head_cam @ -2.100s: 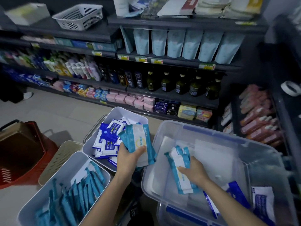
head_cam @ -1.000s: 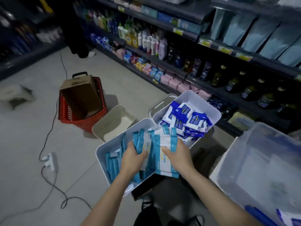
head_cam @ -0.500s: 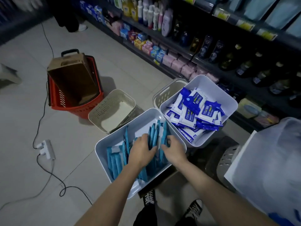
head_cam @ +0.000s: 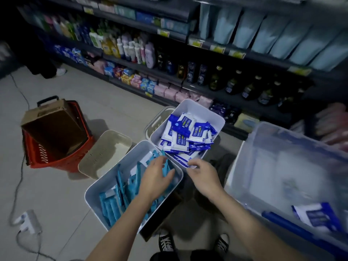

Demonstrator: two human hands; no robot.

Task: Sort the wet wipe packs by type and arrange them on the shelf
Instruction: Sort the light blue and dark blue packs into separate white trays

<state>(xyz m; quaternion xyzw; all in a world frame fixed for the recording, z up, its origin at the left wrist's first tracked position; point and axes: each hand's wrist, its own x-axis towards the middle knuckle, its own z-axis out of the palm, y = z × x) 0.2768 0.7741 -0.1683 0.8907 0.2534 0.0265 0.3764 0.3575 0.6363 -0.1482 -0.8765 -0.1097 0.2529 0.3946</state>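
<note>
Down on the floor before the shelf [head_cam: 235,99], the teal wipe packs [head_cam: 120,193] stand on edge in the near white bin [head_cam: 90,196]. A moment ago both hands carried a bundle of these. That bundle now sits in the bin with the rest.

The left hand [head_cam: 156,178] rests on top of the packs, fingers spread and relaxed, gripping nothing. The right hand [head_cam: 204,177] has come off the bin and hovers just past its right rim. Its fingers are loosely curled around nothing I can make out. That batch looks sorted, and I would guess another reach for unsorted packs comes next. The shelving itself seems not yet begun.

Just behind the near white bin sits a second white bin [head_cam: 205,108], heaped with dark-blue wipe packs [head_cam: 186,132]. To the right stands a clear tub [head_cam: 243,162], with at least one dark-blue pack [head_cam: 316,216] left inside. To the left sits a beige basket [head_cam: 105,147], and further left a red basket [head_cam: 56,161] holding a cardboard box [head_cam: 54,129].

Bottles and packets crowd the shelf, so I cannot see where the wipes would go. A power strip [head_cam: 28,221] lies on the floor well to the left, something to trip over.
</note>
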